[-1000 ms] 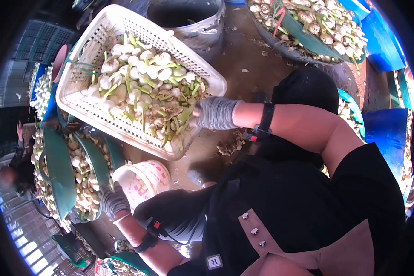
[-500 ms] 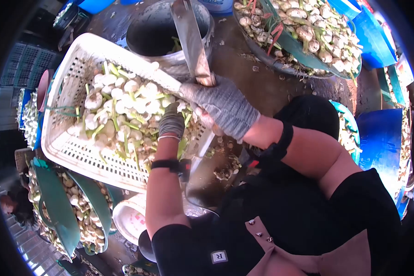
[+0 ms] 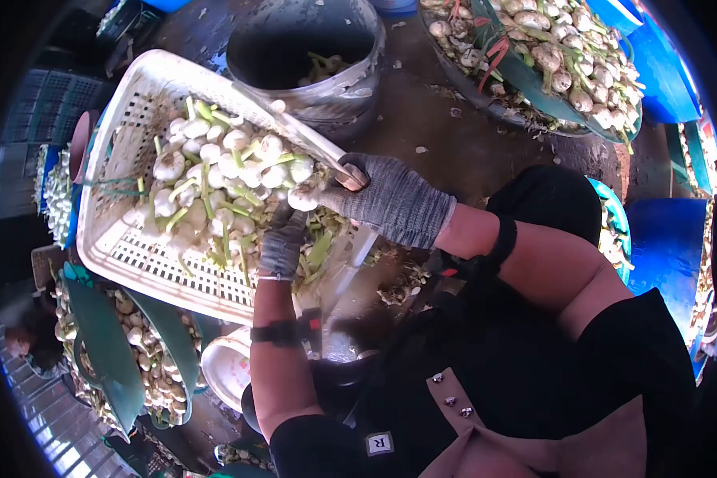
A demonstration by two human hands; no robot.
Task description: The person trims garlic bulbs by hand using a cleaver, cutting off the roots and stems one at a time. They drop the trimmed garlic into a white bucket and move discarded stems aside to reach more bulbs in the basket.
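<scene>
My right hand [image 3: 390,199], in a grey knit glove, is closed round the wooden handle of a knife [image 3: 351,177]. The blade appears nearly edge-on, pointing up and left along the basket rim. My left hand [image 3: 283,243], also gloved, is low over the basket's near right part, its fingers bent at a garlic bulb [image 3: 303,197]. That bulb sits between the fingertips of both hands; part of the grip is hidden. Below them is a tilted white plastic basket [image 3: 107,171] with trimmed garlic bulbs [image 3: 235,163] and green stem pieces.
A dark bucket [image 3: 319,99] with some stem pieces inside stands beyond the basket. A heaped tub of garlic [image 3: 562,60] is at the upper right. Green tubs [image 3: 95,342] of garlic stand at lower left, near a white bowl [image 3: 225,370]. A blue barrel [image 3: 665,243] is at right.
The knife has swung from upright, broad side showing, to nearly edge-on and lower. My right hand has dropped slightly, and a bulb now shows between the hands. The view has shifted a little.
</scene>
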